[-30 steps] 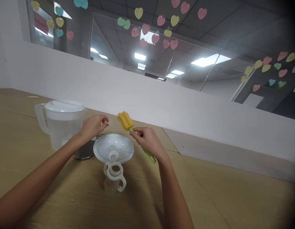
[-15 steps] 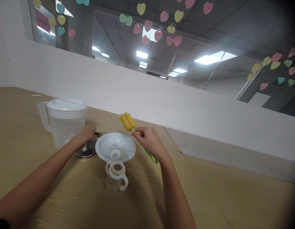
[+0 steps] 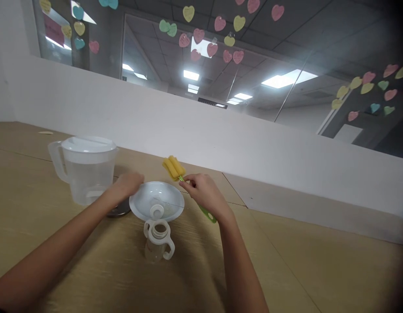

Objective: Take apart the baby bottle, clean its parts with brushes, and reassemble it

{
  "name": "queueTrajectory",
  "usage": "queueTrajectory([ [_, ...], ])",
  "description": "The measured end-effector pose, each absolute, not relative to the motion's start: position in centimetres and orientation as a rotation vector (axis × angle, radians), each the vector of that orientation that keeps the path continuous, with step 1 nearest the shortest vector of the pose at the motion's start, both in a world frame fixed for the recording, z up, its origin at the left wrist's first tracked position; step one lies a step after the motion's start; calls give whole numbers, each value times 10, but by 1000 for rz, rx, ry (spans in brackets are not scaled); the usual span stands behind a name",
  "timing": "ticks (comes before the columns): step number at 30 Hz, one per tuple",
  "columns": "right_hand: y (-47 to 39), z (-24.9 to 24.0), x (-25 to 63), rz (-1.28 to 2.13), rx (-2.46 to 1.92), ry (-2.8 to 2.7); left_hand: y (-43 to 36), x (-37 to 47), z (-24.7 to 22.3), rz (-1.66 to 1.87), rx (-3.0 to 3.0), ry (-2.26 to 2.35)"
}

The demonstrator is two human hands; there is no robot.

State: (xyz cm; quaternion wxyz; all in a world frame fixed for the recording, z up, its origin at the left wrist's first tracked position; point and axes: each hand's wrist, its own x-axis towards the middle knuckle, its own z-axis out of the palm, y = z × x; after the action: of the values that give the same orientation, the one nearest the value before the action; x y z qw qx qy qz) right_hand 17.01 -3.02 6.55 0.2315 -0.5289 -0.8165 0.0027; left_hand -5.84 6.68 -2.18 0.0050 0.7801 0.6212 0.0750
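Note:
My right hand point(image 3: 204, 193) is closed around the green handle of a bottle brush point(image 3: 174, 168), whose yellow sponge head points up and away from me. Left of it, my left hand point(image 3: 131, 183) hovers at the rim of a white bowl point(image 3: 136, 205), fingers curled and slightly blurred; whatever they hold is hidden. Inside the bowl are a white ring-shaped cap point(image 3: 157, 211) and something translucent. In front of the bowl a clear baby bottle point(image 3: 155, 248) with two white handles stands upright, its mouth uncovered. A round metal plate point(image 3: 119, 209) lies mostly hidden beneath my left wrist.
A lidded translucent plastic pitcher point(image 3: 90, 174) stands at the left behind my left forearm. The wooden table point(image 3: 295, 265) meets a white wall point(image 3: 175, 126) at the back. Above it is glass with heart-shaped sticky notes.
My left hand has moved right, from over the metal plate to the bowl's left rim. The right hand and brush have barely moved.

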Motion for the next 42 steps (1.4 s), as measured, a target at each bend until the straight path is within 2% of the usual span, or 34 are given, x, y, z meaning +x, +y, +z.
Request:
queueTrajectory([
  [5,-30,66,168,-6,-1483,-2290,52,-18,-34,173,2555,1700],
  [9,-28,64,170,-12,-1514,-2283,53,-16,-39,249,2598,1590],
  [11,-25,62,171,-20,-1516,-2286,56,-20,-34,406,2628,1559],
  [16,-22,61,170,52,-1505,-2274,56,-33,-9,1110,2469,1376],
  [24,-20,58,169,104,-1357,-2331,36,-47,22,1526,2329,1399],
  [32,-13,50,160,-244,-1383,-2456,27,-31,17,1224,2777,1039],
  [37,-12,50,156,-461,-1419,-2482,25,-48,27,1073,2548,1057],
  [42,-15,48,155,-514,-1190,-2498,19,-58,37,1044,2115,1151],
])
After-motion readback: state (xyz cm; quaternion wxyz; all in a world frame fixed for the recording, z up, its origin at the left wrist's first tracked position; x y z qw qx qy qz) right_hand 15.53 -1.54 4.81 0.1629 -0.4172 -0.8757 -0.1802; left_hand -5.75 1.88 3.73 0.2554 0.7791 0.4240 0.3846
